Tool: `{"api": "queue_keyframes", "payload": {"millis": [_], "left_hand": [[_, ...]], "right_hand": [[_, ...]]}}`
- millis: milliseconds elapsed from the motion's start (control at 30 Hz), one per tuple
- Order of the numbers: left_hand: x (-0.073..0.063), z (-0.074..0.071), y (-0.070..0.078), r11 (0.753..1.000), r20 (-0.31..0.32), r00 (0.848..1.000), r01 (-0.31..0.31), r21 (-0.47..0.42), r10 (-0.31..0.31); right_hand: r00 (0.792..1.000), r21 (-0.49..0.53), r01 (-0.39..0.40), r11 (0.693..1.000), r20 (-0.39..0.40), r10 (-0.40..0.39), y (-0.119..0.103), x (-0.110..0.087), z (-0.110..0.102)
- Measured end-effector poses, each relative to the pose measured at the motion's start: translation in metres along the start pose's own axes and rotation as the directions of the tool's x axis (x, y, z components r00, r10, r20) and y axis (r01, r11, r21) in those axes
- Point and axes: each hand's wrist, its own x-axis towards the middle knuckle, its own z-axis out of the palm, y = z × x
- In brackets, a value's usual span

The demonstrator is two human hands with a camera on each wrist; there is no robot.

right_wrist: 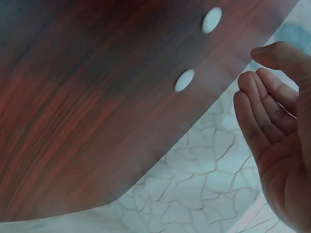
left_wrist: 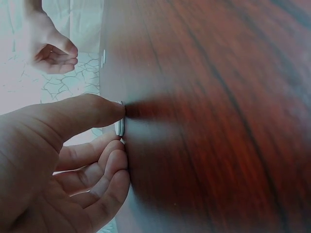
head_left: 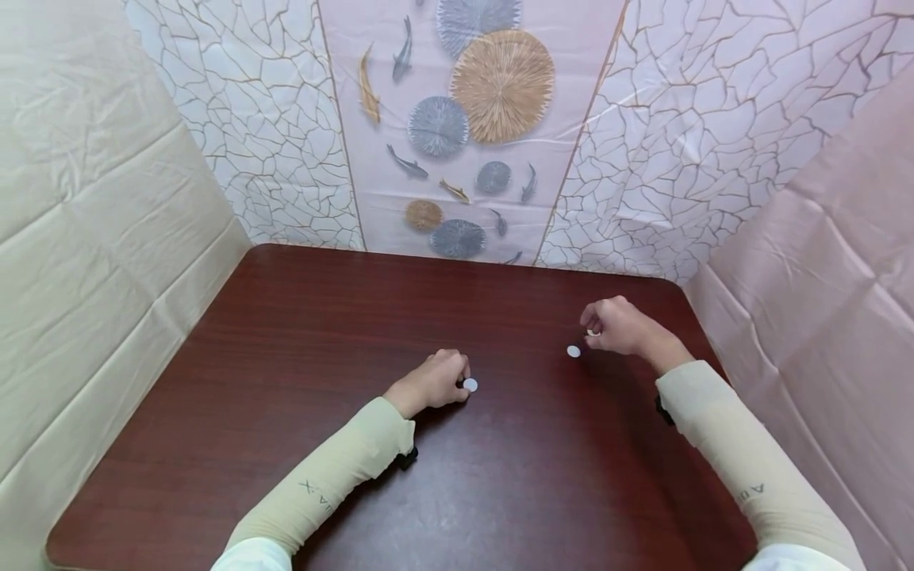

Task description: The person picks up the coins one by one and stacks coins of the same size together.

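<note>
Head view, below centre: your left hand [head_left: 434, 382] pinches a white disc [head_left: 470, 385] between thumb and fingertip at the desk [head_left: 514, 476], while your right hand [head_left: 620, 325], right of centre, hangs loosely curled with nothing in its grasp, near a second disc [head_left: 574, 351] and a third disc [right_wrist: 212, 20]. Expect each to be light, stiff and probably slick, so take it by opposite edges rather than by its flat face.

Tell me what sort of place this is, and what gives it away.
Probably a makeshift, screened-off recording corner: a dark wood-grain table sits before a printed backdrop of fish and round shapes, with creased pale sheets hanging at both sides.
</note>
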Motion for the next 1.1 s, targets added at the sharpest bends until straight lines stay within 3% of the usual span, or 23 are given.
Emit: {"api": "queue_keyframes", "payload": {"millis": [200,533,767,1100], "left_hand": [[0.002,0.001,-0.003,1.0,-0.019,1.0,0.002,0.018,-0.002],[0.002,0.001,-0.006,0.999,-0.043,0.999,-0.012,0.032,0.013],[0.002,0.002,-0.005,1.0,-0.03,1.0,-0.009,0.012,0.01],[0.003,0.002,-0.006,1.0,-0.03,0.999,-0.012,0.014,0.012]], "right_hand": [[0.997,-0.015,-0.061,0.998,0.036,0.061,0.018,0.006,-0.001],[0.992,-0.048,-0.089,0.995,0.091,0.093,0.04,0.022,0.009],[0.981,-0.065,-0.133,0.989,0.136,0.14,0.054,0.028,0.014],[0.971,-0.065,-0.106,0.992,0.209,0.117,0.059,0.041,0.01]]}}
